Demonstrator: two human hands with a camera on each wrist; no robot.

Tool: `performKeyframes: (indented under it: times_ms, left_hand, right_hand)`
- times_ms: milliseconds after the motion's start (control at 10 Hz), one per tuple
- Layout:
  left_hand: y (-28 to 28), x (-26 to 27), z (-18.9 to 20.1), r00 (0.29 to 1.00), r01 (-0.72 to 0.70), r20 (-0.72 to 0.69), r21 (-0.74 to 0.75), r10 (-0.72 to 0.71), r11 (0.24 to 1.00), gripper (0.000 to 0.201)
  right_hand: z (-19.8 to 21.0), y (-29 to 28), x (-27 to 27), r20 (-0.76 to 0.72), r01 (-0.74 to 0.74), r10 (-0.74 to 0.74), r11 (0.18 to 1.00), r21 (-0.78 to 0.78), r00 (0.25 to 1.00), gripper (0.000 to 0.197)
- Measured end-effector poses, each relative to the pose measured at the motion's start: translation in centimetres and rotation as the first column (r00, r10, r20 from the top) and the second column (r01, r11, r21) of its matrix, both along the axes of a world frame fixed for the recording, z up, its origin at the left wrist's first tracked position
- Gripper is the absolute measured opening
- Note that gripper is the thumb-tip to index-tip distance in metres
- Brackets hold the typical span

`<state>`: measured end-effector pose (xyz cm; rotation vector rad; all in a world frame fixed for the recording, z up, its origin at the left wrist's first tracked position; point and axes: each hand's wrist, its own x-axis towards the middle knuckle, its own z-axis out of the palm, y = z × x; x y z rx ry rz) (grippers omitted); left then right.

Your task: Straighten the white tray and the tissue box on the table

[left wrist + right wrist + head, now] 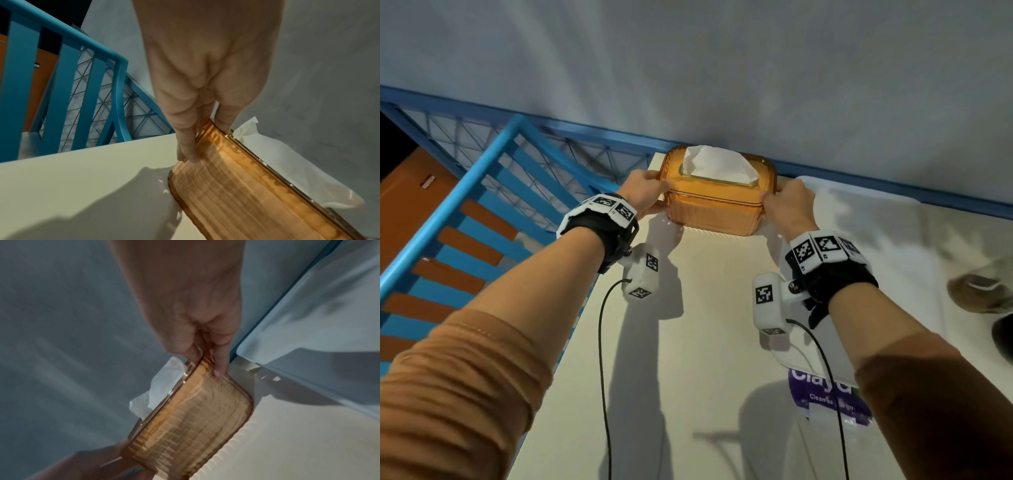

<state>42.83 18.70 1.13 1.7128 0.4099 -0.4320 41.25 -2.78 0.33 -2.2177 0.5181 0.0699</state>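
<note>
The tissue box (717,202) is amber ribbed plastic with a white tissue (717,164) sticking out of its lid. It stands at the far end of the cream table (688,342), close to the wall. My left hand (650,193) grips its left end, thumb on the lid and fingers down the side (189,146). My right hand (784,202) grips its right end the same way (207,360). The white tray (866,219) lies just right of the box, along the wall (308,331).
A blue railing (465,192) with stairs below runs along the table's left edge. A purple-labelled packet (825,394) lies near my right forearm. Dark round objects (976,291) sit at the right edge. The wall (722,68) rises directly behind the box.
</note>
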Motion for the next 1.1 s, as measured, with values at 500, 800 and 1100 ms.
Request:
performKeyframes:
  times_ms: [500,800,1100]
  left_hand:
    - [-1.0,4.8,-0.6,0.999,-0.031,0.031,0.003,0.031,1.000,0.040]
    - [-0.8,5.9,-0.9,0.999,-0.025,0.019,-0.006,0.026,1.000,0.043]
    - [-0.5,5.2,-1.1,0.996,0.063,0.039,0.248,-0.075,0.967,0.064]
  right_hand:
    - [-0.7,-0.9,5.3,0.022,-0.033,0.034,0.997,-0.065,0.999,0.023]
    - [-0.8,-0.6,5.8,0.036,-0.025,0.026,0.999,-0.036,0.999,0.021]
    - [-0.7,-1.2,5.1,0.065,-0.065,0.070,0.995,-0.071,0.995,0.029]
